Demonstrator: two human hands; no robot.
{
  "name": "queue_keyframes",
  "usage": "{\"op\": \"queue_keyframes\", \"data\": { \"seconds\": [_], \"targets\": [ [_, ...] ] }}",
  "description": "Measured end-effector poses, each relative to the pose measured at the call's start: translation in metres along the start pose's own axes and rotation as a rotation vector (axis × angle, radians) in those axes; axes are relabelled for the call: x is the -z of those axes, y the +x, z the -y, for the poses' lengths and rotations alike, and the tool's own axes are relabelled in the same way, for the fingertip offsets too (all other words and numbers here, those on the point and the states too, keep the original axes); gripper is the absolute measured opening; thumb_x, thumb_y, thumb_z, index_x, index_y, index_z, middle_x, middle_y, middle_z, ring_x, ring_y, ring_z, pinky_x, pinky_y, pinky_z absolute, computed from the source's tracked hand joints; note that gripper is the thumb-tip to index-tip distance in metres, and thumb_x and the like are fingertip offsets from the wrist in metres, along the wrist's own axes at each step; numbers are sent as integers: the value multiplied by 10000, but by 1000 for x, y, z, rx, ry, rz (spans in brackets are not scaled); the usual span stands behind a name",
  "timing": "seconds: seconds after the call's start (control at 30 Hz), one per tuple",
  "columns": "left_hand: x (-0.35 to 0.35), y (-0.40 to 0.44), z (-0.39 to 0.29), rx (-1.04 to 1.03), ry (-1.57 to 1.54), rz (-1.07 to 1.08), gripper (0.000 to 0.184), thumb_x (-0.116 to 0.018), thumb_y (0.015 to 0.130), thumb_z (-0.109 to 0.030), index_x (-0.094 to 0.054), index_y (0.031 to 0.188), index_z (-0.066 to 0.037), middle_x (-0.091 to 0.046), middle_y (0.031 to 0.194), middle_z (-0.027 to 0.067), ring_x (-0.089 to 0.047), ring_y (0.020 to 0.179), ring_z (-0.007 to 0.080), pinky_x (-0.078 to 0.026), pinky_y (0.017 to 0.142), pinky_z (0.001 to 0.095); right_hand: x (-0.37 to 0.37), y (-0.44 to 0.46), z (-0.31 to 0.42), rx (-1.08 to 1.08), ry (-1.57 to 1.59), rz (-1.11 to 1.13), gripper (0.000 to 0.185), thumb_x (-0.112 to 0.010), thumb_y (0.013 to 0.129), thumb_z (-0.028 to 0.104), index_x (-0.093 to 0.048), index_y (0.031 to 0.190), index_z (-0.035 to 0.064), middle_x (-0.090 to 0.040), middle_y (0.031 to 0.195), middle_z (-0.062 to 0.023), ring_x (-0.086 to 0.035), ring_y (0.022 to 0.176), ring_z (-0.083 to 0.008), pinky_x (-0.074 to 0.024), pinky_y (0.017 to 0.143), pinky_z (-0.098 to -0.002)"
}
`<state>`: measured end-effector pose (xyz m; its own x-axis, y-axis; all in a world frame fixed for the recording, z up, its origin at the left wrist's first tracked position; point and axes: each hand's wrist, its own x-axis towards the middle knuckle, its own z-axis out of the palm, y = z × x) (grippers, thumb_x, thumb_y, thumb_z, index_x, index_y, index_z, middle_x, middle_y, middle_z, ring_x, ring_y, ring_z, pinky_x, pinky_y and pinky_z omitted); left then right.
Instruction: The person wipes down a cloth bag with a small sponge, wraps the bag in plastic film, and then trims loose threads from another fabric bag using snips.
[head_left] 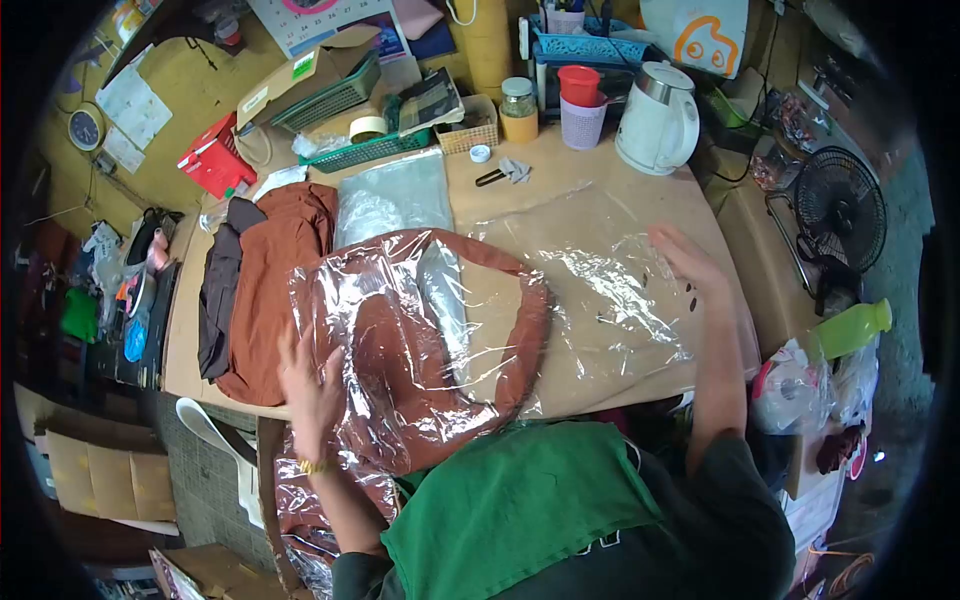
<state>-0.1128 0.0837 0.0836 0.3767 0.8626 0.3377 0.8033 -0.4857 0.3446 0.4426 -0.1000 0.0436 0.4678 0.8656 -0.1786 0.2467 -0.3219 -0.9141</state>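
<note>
A rust-brown garment in clear plastic (390, 340) lies on the table in front of me, with a loop of cloth curving to the right. My left hand (310, 380) rests at its left side, fingers spread on or just over the plastic. My right hand (685, 262) is at the right, fingers extended, by the edge of a clear plastic sheet (615, 300) that lies flat. Folded rust-brown cloth (275, 290) with a dark cloth (217, 290) lies at the left. Behind the garment is a stack of clear bags (395, 195).
Baskets (365, 150), a jar (519, 110), a red cup (579, 86) and a white kettle (657, 120) line the back. A small black clip (490, 178) lies before them. To the right are a fan (840, 210) and a green bottle (850, 330).
</note>
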Motion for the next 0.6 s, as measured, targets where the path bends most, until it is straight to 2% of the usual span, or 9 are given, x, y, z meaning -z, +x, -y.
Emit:
{"op": "queue_keyframes", "data": {
  "seconds": [0.03,0.1,0.2,0.27,0.33,0.4,0.47,0.53,0.6],
  "targets": [
    [-15,13,-13,-61,-6,31,627,-646,901,-327,-416,1440,-103,-256,1551,222,-305,1403,406,-278,1098,566,-25,11,15,46,65,-25,520,-610,926,376,-475,1317,62,-622,967,-28,-564,789,-79,-471,673,-249],
    [-70,31,-24,8,3,45,708,-572,929,-441,-305,1511,-138,-172,1592,190,-126,1473,387,-112,1138,627,-63,36,14,109,134,105,594,-672,877,328,-432,1361,80,-619,961,-39,-574,758,-94,-475,648,-281],
    [-116,38,-32,114,253,146,771,-461,938,-571,-195,1552,-188,-108,1615,158,-87,1479,397,-70,1111,688,-86,78,12,128,-67,298,586,-730,823,262,-496,1326,74,-629,926,-39,-587,727,-106,-479,622,-310],
    [-136,33,-21,158,374,122,766,-423,941,-589,-179,1558,-206,-116,1619,136,-85,1485,379,-70,1109,691,-65,103,-13,-102,126,251,428,-760,809,173,-619,1187,31,-669,1022,-52,-610,774,-124,-488,611,-257],
    [-132,30,-23,167,377,118,766,-425,940,-590,-186,1557,-204,-116,1619,134,-86,1485,375,-75,1109,692,-21,112,-36,-56,-43,-164,218,-731,842,192,-688,977,26,-668,805,-20,-591,674,-103,-468,594,-246],
    [-134,28,-24,180,382,91,758,-429,939,-588,-212,1552,-198,-128,1618,130,-96,1486,367,-83,1110,690,20,122,-78,199,-303,-535,197,-678,894,223,-686,941,31,-659,812,-37,-581,675,-73,-450,595,-229],
    [-131,28,-28,187,378,91,757,-431,939,-585,-213,1552,-198,-136,1616,130,-102,1485,368,-85,1110,690,42,96,-59,92,-161,-520,294,-576,937,330,-686,1029,73,-657,835,-12,-600,762,-133,-490,733,-298],
    [-133,28,-27,188,384,69,752,-440,935,-581,-221,1550,-208,-154,1613,129,-114,1483,366,-91,1110,691,31,40,2,156,78,-395,377,-544,967,374,-615,1200,86,-658,984,-44,-615,909,-197,-480,849,-316],
    [-134,28,-28,190,380,71,751,-443,933,-581,-223,1550,-213,-156,1613,126,-117,1483,364,-91,1109,691,-16,-12,48,257,156,-234,460,-615,939,321,-514,1315,76,-612,1135,-90,-579,1023,-205,-453,909,-329]
  ]
}}
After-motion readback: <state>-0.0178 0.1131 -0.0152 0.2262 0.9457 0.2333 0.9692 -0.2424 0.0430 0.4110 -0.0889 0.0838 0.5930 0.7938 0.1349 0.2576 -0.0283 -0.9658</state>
